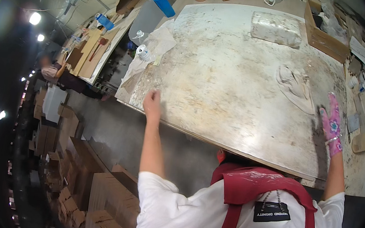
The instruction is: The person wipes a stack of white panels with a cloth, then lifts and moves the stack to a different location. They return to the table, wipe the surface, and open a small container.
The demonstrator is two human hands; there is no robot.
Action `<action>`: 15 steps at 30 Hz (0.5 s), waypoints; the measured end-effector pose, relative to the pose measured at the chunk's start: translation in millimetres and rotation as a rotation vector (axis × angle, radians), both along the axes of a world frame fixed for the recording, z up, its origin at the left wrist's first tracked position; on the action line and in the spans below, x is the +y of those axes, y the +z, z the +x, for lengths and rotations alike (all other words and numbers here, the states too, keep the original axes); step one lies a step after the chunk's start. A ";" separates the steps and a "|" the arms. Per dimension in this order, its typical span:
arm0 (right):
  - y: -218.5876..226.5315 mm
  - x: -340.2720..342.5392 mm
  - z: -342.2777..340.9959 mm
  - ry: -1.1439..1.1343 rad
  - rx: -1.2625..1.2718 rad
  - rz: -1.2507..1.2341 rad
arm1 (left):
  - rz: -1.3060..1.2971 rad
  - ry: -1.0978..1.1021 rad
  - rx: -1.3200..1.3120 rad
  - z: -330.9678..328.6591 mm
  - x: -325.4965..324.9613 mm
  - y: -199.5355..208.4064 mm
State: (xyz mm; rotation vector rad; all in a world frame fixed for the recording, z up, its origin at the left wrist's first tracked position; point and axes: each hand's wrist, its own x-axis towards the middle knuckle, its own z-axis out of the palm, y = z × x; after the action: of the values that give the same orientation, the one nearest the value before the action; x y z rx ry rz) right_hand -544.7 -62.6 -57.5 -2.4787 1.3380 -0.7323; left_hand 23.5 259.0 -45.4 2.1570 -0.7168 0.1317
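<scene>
My bare left hand [152, 103] is over the left front part of a worn, smudged white tabletop [227, 83]. Its fingers are drawn together, and whatever they may hold is too small to make out. A pink flowered glove covers my right hand [333, 123], which is at the right side of the tabletop with fingers stretched and thumb apart, holding nothing. Just left of the gloved hand lies a crumpled pale cloth [296, 87]. Farther back sits a flat block wrapped in clear plastic [276, 29].
At the left edge, a white container [143, 52] stands on crumpled paper [160, 40], with a blue cup [162, 3] behind. An open cardboard box [326, 40] is at the back right. Tools and scraps line the right side. Stacked cartons [113, 196] and another person [55, 72] are left.
</scene>
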 end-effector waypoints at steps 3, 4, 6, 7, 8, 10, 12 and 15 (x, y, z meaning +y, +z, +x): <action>-17.0 10.2 54.6 -0.012 0.197 -0.177 | 0.011 0.001 -0.019 98.4 -30.6 -6.2; -19.6 19.9 68.6 -0.021 0.251 -0.216 | 0.046 0.005 0.001 124.5 -39.8 -6.5; -16.0 58.7 98.0 -0.084 0.319 -0.147 | 0.202 0.006 -0.050 171.2 -56.1 -15.5; -18.5 79.5 106.4 -0.134 0.383 -0.143 | 0.245 0.022 -0.075 187.3 -66.3 -24.8; -26.7 99.4 106.5 -0.105 0.377 -0.099 | 0.290 0.036 -0.098 198.3 -76.6 -34.9; -47.0 135.5 103.5 -0.062 0.355 0.011 | 0.379 0.077 -0.129 208.6 -98.5 -49.8; -52.5 147.7 108.9 -0.095 0.354 0.042 | 0.437 0.083 -0.155 224.4 -105.1 -68.0; -45.3 155.2 111.5 -0.215 0.190 0.060 | 0.333 -0.024 -0.158 225.6 -112.8 -73.9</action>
State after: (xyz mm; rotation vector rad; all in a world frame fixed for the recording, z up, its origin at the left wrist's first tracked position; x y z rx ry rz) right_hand -433.2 92.6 -102.8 -2.4329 1.6878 -0.4993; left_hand 249.0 146.1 -119.3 2.4738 -0.9069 0.1825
